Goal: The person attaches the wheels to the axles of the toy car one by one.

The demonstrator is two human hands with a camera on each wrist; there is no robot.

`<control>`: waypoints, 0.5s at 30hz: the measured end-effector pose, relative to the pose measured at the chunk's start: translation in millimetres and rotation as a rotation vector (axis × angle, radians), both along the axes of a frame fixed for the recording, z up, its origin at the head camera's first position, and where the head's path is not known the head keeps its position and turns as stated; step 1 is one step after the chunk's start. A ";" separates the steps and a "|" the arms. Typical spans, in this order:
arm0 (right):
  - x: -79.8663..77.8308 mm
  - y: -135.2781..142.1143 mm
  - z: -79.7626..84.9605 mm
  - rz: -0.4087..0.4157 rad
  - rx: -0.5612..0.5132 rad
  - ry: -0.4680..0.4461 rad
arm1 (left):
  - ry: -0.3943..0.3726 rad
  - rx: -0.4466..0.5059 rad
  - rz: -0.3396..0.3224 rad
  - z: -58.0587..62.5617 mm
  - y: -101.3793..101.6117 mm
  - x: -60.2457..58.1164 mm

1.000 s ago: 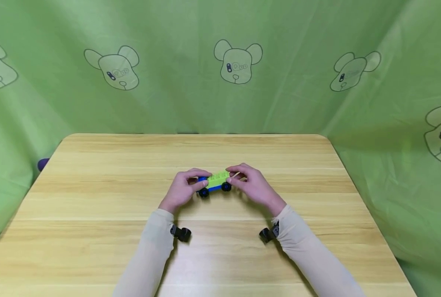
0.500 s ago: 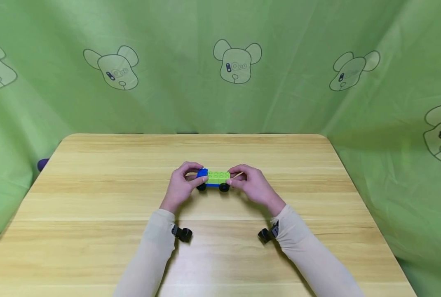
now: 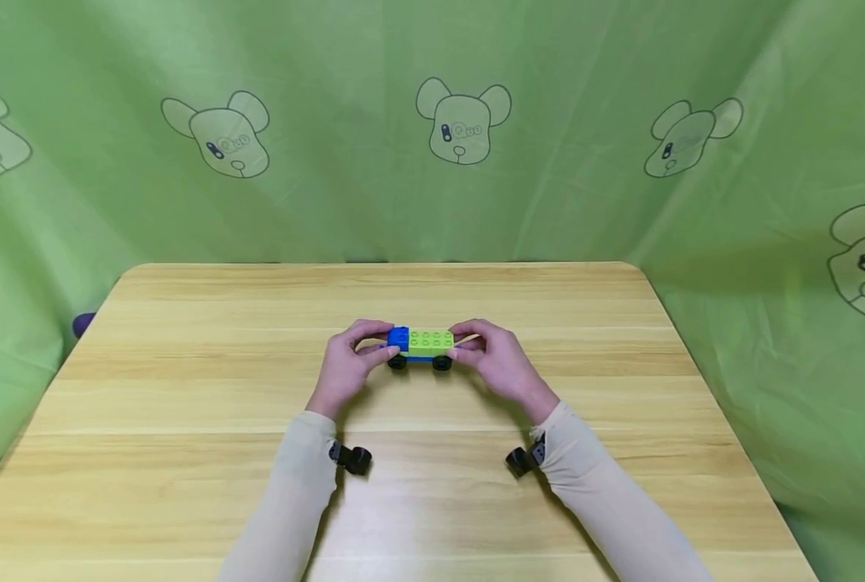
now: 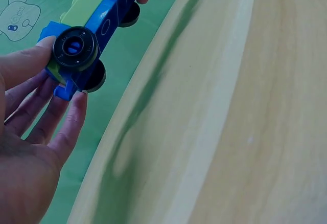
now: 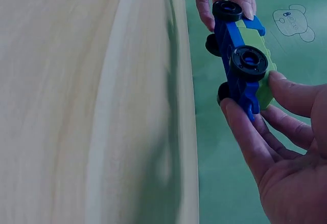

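A toy car [image 3: 430, 343] of building blocks, with a blue base, lime green studded bricks, a blue block at its left end and black wheels, is held above the table between both hands. My left hand [image 3: 345, 364] grips the blue end, thumb on the near side; in the left wrist view a fingertip also touches near a rear wheel [image 4: 75, 47]. The right hand [image 3: 501, 362] pinches the green end, its thumb against the brick in the right wrist view, with other fingers [image 5: 245, 132] under the blue hitch. The far fingers are partly hidden in the head view.
The wooden table [image 3: 432, 501] spreads around both forearms, with rounded far corners. Green curtains [image 3: 331, 202] printed with bear heads hang behind it and at the sides. A purple object [image 3: 83, 324] shows past the left edge. Small black cameras [image 3: 360, 461] sit at the wrists.
The toy car has levelled from a slant and turned so its studs show more. The left fingers have shifted outward along its blue end; the right hand has barely moved.
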State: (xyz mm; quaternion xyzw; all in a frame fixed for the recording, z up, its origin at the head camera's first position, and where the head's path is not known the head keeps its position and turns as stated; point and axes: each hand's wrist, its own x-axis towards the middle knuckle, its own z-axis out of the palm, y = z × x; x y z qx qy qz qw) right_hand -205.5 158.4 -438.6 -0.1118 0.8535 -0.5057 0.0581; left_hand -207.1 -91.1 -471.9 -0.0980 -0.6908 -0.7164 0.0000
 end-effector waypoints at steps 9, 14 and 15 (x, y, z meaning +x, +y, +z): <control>-9.7 -1.4 -0.2 0.038 0.075 0.114 | 0.055 -0.171 0.095 3.5 -0.1 -2.8; -20.4 -1.2 2.1 0.063 0.122 0.144 | 0.052 -0.181 0.084 9.1 -1.9 -8.7; -23.1 -1.3 2.9 0.066 0.131 0.150 | 0.053 -0.177 0.074 15.1 -2.0 -8.3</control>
